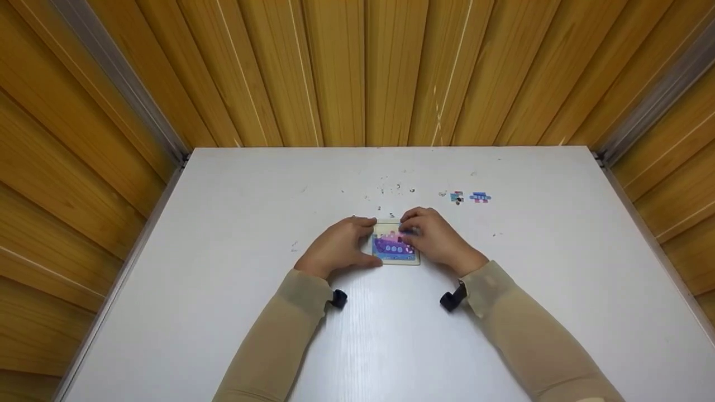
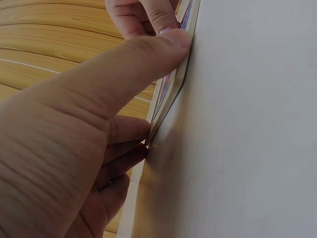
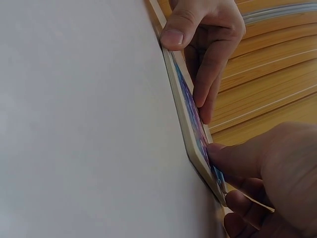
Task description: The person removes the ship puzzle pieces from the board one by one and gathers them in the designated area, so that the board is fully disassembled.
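Note:
A small framed picture puzzle (image 1: 395, 258), with a purple and pink picture on blue, lies on the white table. My left hand (image 1: 342, 244) grips its left side, the thumb at the near corner and fingertips at the far one; in the left wrist view the thumb of that hand (image 2: 64, 134) rests on the frame's edge. At the upper right of the puzzle, my right hand (image 1: 435, 239) pinches a blue piece (image 3: 218, 175) between thumb and fingers, partly hidden by them. The right wrist view has this hand (image 3: 277, 173) touching the frame (image 3: 184, 130). A pale area shows at the puzzle's upper left.
Two loose puzzle pieces lie at the back right of the table (image 1: 251, 184), one multicoloured (image 1: 457, 196) and one mostly blue (image 1: 480, 197). Several small dark marks or bits are scattered beyond the puzzle. Wood-patterned walls (image 1: 335, 72) stand behind and at both sides.

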Demonstrator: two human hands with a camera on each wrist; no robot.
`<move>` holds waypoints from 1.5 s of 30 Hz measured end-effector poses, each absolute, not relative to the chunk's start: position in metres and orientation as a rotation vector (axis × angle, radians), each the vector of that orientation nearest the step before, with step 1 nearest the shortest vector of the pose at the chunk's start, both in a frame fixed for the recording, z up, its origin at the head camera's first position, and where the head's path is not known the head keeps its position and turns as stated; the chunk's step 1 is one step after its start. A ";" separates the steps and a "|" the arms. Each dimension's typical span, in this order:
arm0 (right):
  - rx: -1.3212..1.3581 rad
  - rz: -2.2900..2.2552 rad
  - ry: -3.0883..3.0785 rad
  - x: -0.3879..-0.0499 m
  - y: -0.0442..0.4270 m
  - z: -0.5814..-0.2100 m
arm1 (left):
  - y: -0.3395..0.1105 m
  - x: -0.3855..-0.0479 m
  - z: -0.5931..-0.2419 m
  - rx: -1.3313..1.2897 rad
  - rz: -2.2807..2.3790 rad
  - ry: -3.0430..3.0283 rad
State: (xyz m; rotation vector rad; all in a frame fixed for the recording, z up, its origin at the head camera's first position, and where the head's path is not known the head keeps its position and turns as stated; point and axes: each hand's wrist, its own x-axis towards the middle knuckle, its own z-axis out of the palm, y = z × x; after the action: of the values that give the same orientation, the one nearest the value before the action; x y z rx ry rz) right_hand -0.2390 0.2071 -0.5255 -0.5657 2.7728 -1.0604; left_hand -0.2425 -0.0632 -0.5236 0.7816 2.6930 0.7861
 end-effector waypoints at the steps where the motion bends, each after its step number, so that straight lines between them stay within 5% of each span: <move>1: -0.564 -1.062 2.774 -0.239 0.207 -0.526 | -0.063 -0.242 -0.524 0.780 0.785 2.694; 45: -0.481 -1.202 2.764 -0.238 0.208 -0.527 | -0.065 -0.242 -0.524 0.815 0.770 2.695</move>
State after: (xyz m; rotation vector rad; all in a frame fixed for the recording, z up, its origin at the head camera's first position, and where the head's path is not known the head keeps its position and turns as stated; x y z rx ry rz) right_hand -0.2381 0.2079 -0.5268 -0.4811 2.7636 -1.2021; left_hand -0.2422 -0.0648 -0.5236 0.8147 2.6954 0.7698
